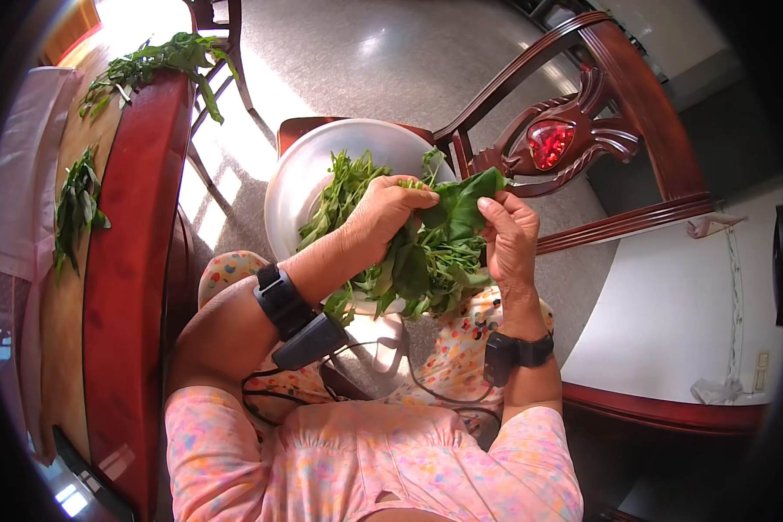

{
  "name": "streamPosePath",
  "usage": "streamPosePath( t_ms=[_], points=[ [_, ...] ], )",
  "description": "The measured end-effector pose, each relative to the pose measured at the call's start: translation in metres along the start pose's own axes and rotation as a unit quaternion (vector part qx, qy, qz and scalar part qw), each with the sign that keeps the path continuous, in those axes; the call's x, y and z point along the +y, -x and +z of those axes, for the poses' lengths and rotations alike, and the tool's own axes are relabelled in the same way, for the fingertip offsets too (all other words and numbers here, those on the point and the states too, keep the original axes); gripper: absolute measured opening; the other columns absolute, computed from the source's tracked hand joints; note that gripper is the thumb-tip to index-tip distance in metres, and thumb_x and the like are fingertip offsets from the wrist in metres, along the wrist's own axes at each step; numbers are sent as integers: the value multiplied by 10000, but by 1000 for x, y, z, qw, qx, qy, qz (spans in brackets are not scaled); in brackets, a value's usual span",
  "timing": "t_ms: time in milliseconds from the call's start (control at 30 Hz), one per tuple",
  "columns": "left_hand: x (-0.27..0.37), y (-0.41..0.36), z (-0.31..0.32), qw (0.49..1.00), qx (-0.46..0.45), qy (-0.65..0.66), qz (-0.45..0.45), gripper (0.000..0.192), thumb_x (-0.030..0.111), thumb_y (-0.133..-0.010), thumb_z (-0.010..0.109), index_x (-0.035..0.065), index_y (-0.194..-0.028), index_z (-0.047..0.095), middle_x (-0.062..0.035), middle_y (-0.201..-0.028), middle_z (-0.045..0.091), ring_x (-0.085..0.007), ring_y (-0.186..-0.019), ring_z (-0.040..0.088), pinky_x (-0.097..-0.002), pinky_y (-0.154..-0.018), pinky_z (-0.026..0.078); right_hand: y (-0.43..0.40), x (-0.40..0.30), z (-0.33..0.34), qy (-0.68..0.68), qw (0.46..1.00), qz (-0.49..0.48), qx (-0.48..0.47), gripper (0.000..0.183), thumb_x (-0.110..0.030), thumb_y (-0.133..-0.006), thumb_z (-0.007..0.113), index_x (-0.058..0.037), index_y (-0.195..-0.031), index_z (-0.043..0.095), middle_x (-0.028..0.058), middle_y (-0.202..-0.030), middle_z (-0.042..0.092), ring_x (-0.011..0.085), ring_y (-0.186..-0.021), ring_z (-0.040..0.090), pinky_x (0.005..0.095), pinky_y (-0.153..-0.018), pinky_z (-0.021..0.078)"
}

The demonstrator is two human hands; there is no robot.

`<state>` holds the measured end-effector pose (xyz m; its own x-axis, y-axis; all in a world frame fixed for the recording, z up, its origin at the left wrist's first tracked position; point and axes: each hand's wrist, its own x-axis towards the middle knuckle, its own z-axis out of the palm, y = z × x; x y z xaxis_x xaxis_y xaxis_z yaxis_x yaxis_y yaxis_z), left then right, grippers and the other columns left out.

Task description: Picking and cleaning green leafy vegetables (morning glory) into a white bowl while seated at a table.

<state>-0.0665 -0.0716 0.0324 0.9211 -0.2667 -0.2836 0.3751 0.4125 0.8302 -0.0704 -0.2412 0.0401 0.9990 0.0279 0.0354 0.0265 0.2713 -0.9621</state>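
Note:
My left hand (391, 205) pinches some green stems over a large pale basin (287, 196). Between it and my right hand (510, 228) a broad green leaf (460, 203) is spread, its far edge held by my right thumb and fingers. More leafy greens (440, 261) lie heaped on the near right side of the basin, and a bunch of green stems (339, 189) lies inside it at the left. The basin rests on a wooden chair seat in front of me. Part of the heap is hidden by my left hand and forearm.
At the left stands a table with a red edge (127, 261), bearing a pile of greens (169, 59) at its far end and a smaller bunch (78, 202) nearer. A carved chair back (646, 98) rises at the right. Black cables (430, 391) hang between my wrist devices.

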Motion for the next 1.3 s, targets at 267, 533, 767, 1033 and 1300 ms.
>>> streamPosePath(
  t_ms=[267, 533, 767, 1033, 1300],
  points=[
    [-3, 2, 4, 999, 11, 42, -9, 76, 82, -733, 562, 32, -706, 511, -29, -570, 495, -83, -387, 441, -208, -354, 357, -1, 1, -1, 13, 999, -1, 36, 219, -8, -745, 557, 50, -949, 504, 73, -789, 592, 97, -642, 567, 196, -537, 469],
    [-2, 2, 4, 999, 19, 31, -19, 66, 66, -704, 564, 39, -732, 511, -33, -563, 489, -83, -390, 433, -216, -355, 354, -1, -2, -8, -30, 999, 31, 22, 227, 51, -717, 558, 45, -938, 507, 90, -846, 579, 118, -713, 563, 231, -658, 482],
    [3, 6, 7, 984, -150, 81, -47, 147, 91, -698, 574, 46, -831, 531, -18, -569, 476, -70, -395, 417, -199, -351, 325, 0, -7, -4, -97, 993, 24, -57, 309, 118, -682, 470, 48, -982, 489, 100, -916, 560, 134, -810, 551, 226, -731, 455],
    [-5, 2, 10, 997, -70, -3, 33, 221, 130, -694, 645, 49, -857, 520, -12, -574, 504, -60, -391, 417, -192, -345, 322, 2, -4, -4, -59, 996, 16, -65, 372, 115, -656, 433, 56, -1021, 473, 99, -917, 559, 132, -826, 545, 238, -782, 428],
    [0, 3, 7, 997, -58, 48, -6, 209, 108, -712, 628, 64, -871, 500, -1, -601, 488, -71, -396, 430, -213, -354, 345, 4, -8, -6, -100, 991, 52, -68, 382, 95, -647, 432, 82, -1027, 471, 112, -922, 565, 152, -823, 555, 253, -791, 432]
  ],
)
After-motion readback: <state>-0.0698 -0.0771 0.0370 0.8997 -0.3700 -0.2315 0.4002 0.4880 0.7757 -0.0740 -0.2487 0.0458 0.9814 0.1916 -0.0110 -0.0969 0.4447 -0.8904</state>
